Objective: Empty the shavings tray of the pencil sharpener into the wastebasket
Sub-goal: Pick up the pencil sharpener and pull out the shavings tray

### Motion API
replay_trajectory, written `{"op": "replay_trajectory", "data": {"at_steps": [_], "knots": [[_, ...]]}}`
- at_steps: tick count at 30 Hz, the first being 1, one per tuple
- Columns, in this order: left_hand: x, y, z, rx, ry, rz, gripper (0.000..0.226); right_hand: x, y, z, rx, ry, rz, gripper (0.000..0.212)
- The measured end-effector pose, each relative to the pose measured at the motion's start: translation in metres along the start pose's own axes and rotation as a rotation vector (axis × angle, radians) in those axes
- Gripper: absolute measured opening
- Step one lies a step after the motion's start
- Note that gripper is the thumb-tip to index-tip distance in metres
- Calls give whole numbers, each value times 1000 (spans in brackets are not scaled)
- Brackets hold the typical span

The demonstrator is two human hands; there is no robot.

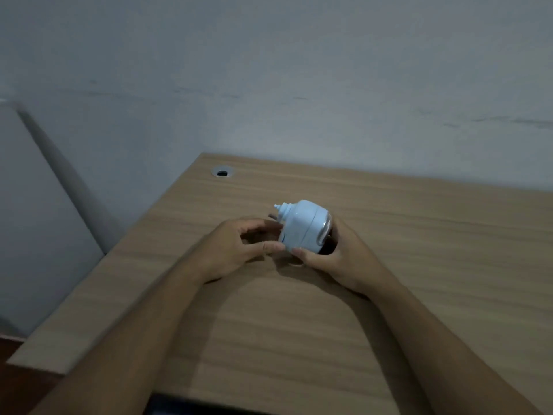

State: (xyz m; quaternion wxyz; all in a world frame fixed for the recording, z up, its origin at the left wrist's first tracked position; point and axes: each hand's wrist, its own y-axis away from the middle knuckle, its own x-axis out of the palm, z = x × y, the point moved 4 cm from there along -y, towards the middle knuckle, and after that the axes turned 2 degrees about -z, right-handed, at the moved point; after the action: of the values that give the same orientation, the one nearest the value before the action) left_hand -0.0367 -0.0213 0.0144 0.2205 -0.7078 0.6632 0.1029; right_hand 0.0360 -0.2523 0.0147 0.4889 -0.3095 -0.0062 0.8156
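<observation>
A pale blue pencil sharpener [302, 226] is held tilted just above the wooden desk [419, 265], its crank knob pointing up and left. My right hand [338, 256] grips it from the right and underneath, thumb on its lower front. My left hand [236, 247] touches its left side with thumb and fingertips, fingers curled around a gap. A clear part shows on the sharpener's right side; the shavings tray cannot be made out. No wastebasket is in view.
The desk's left edge [98, 283] runs diagonally toward me, with floor beyond it. A round cable hole [222, 172] sits near the far left corner. A grey wall stands right behind the desk.
</observation>
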Motion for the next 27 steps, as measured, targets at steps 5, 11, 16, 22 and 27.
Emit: {"op": "replay_trajectory", "data": {"at_steps": [5, 11, 16, 22, 27], "knots": [[12, 30, -5, 28, 17, 102, 52, 2, 31, 7, -12, 3, 94, 77], [10, 47, -13, 49, -15, 91, 50, 4, 38, 14, -73, 66, 151, 79], [3, 59, -18, 27, -97, 53, 44, 4, 39, 19, -79, 93, 174, 78], [-16, 81, -14, 0, -188, -16, 52, 1, 44, 21, -64, 95, 170, 77], [-46, 117, -7, -73, -302, -63, 64, 2, 54, 26, -14, 100, 167, 77]]}}
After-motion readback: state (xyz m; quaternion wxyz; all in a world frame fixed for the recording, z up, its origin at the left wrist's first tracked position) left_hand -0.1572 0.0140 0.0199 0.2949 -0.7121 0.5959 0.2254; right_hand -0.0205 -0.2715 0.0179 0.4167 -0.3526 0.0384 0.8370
